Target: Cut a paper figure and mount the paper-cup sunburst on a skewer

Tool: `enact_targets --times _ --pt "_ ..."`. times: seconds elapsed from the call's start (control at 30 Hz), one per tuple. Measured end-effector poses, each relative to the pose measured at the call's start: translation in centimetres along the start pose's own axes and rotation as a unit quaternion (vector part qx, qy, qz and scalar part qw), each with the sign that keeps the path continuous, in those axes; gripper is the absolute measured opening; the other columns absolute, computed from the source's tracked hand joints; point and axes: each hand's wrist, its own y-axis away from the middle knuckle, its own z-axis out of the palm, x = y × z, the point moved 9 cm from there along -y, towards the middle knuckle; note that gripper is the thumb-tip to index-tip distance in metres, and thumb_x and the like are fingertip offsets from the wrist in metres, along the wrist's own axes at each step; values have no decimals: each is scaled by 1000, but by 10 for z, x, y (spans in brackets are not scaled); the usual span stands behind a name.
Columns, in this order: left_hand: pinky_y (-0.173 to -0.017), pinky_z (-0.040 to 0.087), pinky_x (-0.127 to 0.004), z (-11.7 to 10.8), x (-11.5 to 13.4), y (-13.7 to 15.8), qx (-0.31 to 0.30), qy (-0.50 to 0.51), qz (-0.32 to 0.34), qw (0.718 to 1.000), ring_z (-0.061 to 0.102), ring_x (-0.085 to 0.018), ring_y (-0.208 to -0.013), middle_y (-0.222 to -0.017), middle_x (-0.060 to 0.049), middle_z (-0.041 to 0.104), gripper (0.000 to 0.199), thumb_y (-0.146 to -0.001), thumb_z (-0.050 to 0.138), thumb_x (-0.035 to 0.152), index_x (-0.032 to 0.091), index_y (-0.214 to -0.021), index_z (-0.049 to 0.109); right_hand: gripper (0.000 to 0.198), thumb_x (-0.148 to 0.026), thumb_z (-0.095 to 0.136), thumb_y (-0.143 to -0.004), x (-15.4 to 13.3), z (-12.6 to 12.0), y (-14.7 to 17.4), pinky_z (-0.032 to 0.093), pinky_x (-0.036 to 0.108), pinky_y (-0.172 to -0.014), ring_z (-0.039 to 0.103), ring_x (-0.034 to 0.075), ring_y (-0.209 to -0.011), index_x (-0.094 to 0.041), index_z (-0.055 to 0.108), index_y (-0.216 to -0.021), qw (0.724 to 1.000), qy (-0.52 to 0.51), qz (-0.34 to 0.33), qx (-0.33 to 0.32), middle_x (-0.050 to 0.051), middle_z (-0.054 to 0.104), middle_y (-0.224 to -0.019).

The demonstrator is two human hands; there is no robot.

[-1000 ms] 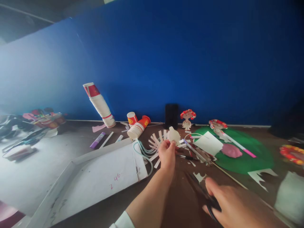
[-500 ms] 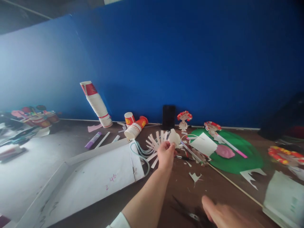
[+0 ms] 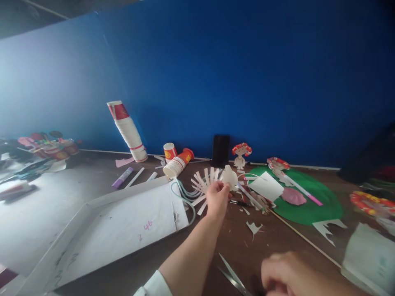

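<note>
A small white paper cutout (image 3: pixel 230 178) with a rounded outline is pinched between the thumb and fingers of my left hand (image 3: pixel 218 199). Just behind that hand, white paper strips (image 3: pixel 202 181) fan out on the table. At the bottom edge my right hand (image 3: pixel 286 273) is slightly blurred, its fingers curled. Close to its left side lie scissors (image 3: pixel 233 276), blades apart and pointing up-left; their handles are out of sight, so I cannot tell whether the hand grips them.
A white cardboard box lid (image 3: pixel 117 230) fills the left front. Behind it lean stacked paper cups (image 3: pixel 128 131). To the right are a green disc (image 3: pixel 321 205), a white paper piece (image 3: pixel 266 186), a thin stick (image 3: pixel 304 237) and paper scraps (image 3: pixel 254 228). A blue partition (image 3: pixel 234 74) stands behind.
My right hand's thumb, stretched out before, is now curled in. The scissors have shifted down-left and show their blades more clearly. My left hand keeps its pinch on the paper cutout.
</note>
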Motion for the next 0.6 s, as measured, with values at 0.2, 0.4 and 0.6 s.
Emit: enact_targets --times 0.2,0.4,0.6 --pt "-45 32 -19 5 -6 0 -30 12 -27 999 47 -9 -46 -51 3 53 29 -65 77 36 19 -64 55 25 -25 50 -93 53 -43 -55 47 29 -67 72 21 -81 -29 74 -93 983 -10 79 165 2 75 -96" --pt "-44 29 -18 5 -15 -5 -43 62 -66 995 46 -8 -46 -50 3 52 38 -56 83 41 19 -65 53 34 -15 55 -88 48 -31 -91 48 30 -69 71 26 -92 -27 75 -112 980 64 65 177 10 74 -106" --pt "-45 31 -18 4 -14 -4 -35 73 -76 994 46 -7 -47 -51 2 53 38 -55 84 38 18 -65 54 43 -4 55 -79 41 -28 -99 47 33 -69 72 27 -87 -25 76 -109 981 87 64 161 11 75 -102"
